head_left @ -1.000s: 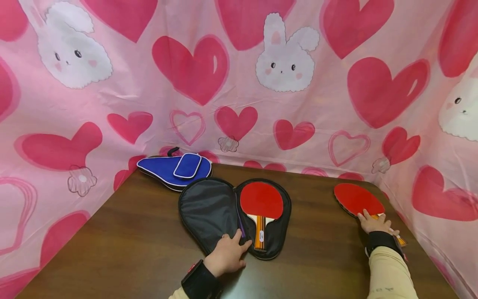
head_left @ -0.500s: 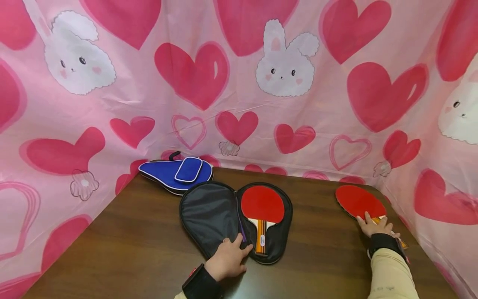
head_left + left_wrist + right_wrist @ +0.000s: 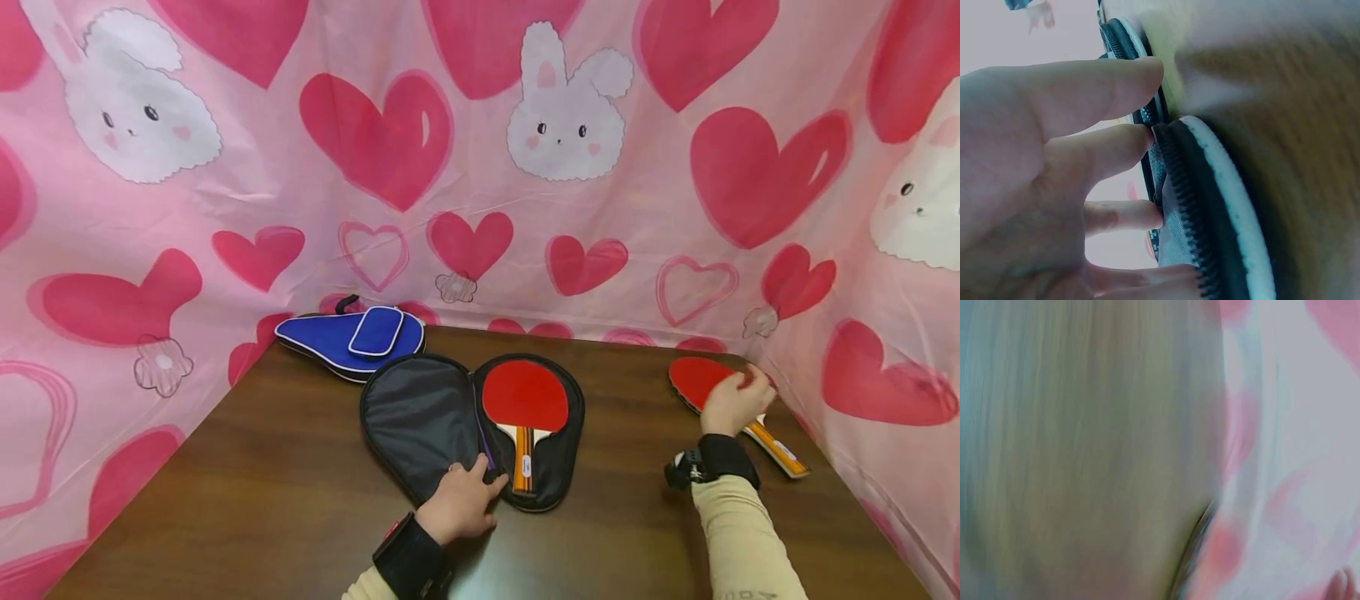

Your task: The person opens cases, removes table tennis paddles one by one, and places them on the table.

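Observation:
A black paddle case (image 3: 420, 421) lies unfolded on the table. In its right half sits a table tennis paddle (image 3: 525, 396) with a red face, its striped handle toward me. My left hand (image 3: 459, 500) rests its spread fingers on the case near the fold. The left wrist view shows those fingertips against the zipper edge (image 3: 1179, 169), gripping nothing. Over at the right, a second red paddle (image 3: 697, 379) lies with its wooden handle (image 3: 780, 450) uncovered. My right hand (image 3: 738, 402) is over this paddle's face, fingers loosely bent, holding nothing that I can see.
A blue paddle case (image 3: 315, 333) with white piping and a small pocket lies at the back left, close to the black case. Pink heart-printed cloth (image 3: 480, 192) hangs behind and beside the brown table (image 3: 247, 500). The right wrist view is blurred.
My right hand has come off the right paddle's handle, moving left and up and turning over its face. That paddle stays on the table. My left hand has stayed at the black case.

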`<state>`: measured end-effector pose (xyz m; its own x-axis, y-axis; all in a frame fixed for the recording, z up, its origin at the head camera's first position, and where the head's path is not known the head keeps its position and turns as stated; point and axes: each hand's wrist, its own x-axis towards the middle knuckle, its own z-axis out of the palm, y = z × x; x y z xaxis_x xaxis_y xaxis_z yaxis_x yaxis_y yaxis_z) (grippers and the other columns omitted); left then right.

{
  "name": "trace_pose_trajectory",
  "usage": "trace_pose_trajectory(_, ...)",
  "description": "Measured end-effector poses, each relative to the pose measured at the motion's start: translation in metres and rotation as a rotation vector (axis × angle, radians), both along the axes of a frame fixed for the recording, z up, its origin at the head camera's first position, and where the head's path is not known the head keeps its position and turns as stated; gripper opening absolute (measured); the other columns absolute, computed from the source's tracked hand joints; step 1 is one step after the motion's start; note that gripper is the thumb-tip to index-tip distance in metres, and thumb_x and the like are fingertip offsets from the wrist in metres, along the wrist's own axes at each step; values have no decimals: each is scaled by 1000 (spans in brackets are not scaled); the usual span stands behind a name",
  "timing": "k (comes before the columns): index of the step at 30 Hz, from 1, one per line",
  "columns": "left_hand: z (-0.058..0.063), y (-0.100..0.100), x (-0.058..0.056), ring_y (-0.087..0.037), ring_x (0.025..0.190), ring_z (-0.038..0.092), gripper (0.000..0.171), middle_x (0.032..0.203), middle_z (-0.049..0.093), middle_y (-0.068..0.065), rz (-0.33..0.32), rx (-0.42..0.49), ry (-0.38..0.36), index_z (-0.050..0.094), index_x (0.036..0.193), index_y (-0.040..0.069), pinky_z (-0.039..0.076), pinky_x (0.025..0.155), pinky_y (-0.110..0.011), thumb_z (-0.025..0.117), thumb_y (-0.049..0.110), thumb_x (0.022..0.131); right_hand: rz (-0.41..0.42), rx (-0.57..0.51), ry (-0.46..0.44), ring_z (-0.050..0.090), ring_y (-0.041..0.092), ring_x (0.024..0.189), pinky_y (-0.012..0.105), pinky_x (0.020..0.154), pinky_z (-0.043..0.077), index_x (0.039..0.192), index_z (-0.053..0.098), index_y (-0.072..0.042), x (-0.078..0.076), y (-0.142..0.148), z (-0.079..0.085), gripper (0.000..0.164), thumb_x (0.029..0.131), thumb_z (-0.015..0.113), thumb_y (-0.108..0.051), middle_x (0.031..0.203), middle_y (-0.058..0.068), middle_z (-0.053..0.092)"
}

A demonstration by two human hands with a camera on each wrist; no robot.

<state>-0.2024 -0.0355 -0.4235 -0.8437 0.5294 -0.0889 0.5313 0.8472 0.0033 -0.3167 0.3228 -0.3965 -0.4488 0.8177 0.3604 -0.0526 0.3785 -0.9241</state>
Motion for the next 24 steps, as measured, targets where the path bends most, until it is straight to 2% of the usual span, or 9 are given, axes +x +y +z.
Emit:
trace_pose_trajectory(1,0,0,0,-32,77,55,53,119,51,-14,1,-6,3,64,130,24,48,73,-36,75,39,81,61,37,0,42,44,118,45,102,31,122,55,11,-3,-15,4,32,97,43,-3,120,31,49)
trace_pose_trajectory(3,0,0,0,-33,79,56,52,122,51,-14,7,-11,0,64,130,24,49,73,-37,74,39,81,247,165,-56,44,47,113,52,96,33,122,54,13,-6,-48,9,31,96,46,-1,114,34,49)
trace_pose_trajectory(5,0,0,0,-33,79,56,52,123,51,-14,9,-17,-3,64,130,25,49,72,-37,74,39,81,472,304,-172,45,49,111,56,92,35,128,51,12,-2,-82,11,36,96,48,-4,116,35,48)
trace_pose_trajectory(7,0,0,0,-33,78,56,52,122,51,-14,9,-23,-2,64,130,25,49,72,-36,74,40,82,664,443,-328,50,48,109,58,88,40,138,46,5,5,-116,10,44,99,50,-15,124,33,46)
trace_pose_trajectory(10,0,1,-1,-32,77,56,51,119,51,-13,11,-27,-2,64,130,26,48,72,-35,73,40,82,863,658,-543,62,43,92,57,76,48,150,33,-6,18,-159,2,60,100,53,-34,139,32,37)
trace_pose_trajectory(14,-2,2,-1,-33,79,57,49,119,52,-12,21,-25,-7,64,129,27,50,73,-36,73,41,82,972,877,-779,66,37,77,50,71,52,154,27,-15,35,-197,-12,74,95,57,-46,151,31,24)
trace_pose_trajectory(17,-2,2,-1,-34,82,58,49,120,52,-12,23,-28,-5,65,128,27,51,74,-36,73,41,82,992,983,-893,63,42,97,51,80,51,153,33,-15,45,-214,-21,73,92,61,-44,152,29,27)
trace_pose_trajectory(21,-1,2,-2,-33,80,58,49,118,52,-11,15,-35,7,65,129,26,50,73,-35,73,41,82,992,1053,-920,55,46,111,52,82,52,148,41,-12,54,-224,-28,66,91,66,-32,146,30,37)
trace_pose_trajectory(24,0,2,-2,-32,78,57,48,116,51,-11,12,-31,11,65,128,26,50,72,-35,73,40,83,982,1068,-896,59,44,104,50,78,54,147,43,-9,54,-224,-29,60,92,64,-20,144,30,40)
